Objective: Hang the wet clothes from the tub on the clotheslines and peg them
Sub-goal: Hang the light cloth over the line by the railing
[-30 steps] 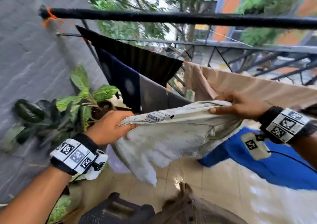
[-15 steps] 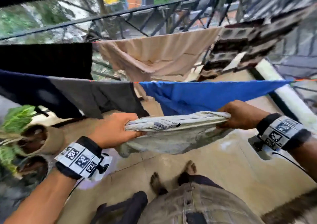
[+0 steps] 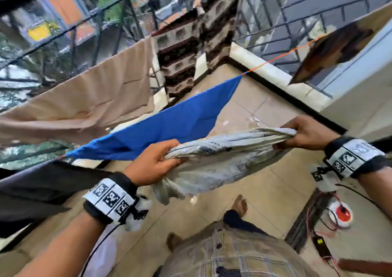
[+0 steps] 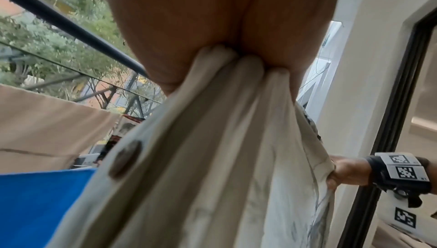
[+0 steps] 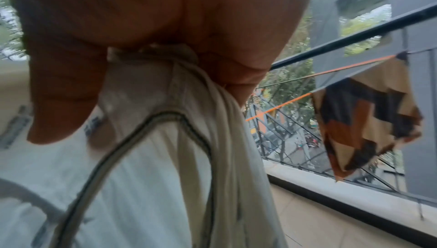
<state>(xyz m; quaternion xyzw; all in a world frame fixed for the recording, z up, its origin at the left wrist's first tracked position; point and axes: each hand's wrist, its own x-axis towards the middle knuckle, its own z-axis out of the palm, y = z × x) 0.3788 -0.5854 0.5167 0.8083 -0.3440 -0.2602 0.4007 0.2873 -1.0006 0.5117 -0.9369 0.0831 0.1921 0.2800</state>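
Note:
A wet off-white garment (image 3: 220, 158) with dark print is stretched between both hands in the head view. My left hand (image 3: 154, 162) grips its bunched left end, and my right hand (image 3: 305, 133) grips its right end. The cloth (image 4: 212, 158) sags below them; the left wrist view shows a brown button on it. An orange clothesline (image 3: 280, 57) runs past the garment, carrying a blue cloth (image 3: 169, 126) just beyond my left hand. In the right wrist view the garment (image 5: 146, 168) hangs from my fist beside the orange line (image 5: 331, 69). No tub or pegs are visible.
A beige cloth (image 3: 84, 100) and dark garments (image 3: 38, 187) hang on lines at left. A brown patterned cloth (image 3: 333, 52) hangs at right. A metal railing (image 3: 297, 22) and low parapet (image 3: 275, 77) bound the tiled balcony. Stacked blocks (image 3: 180, 60) stand in the corner. My bare feet (image 3: 239, 205) are below.
My view has swung right along the balcony, away from the potted plants toward the corner. Both hands kept their grip and carried the garment rightward past the blue cloth.

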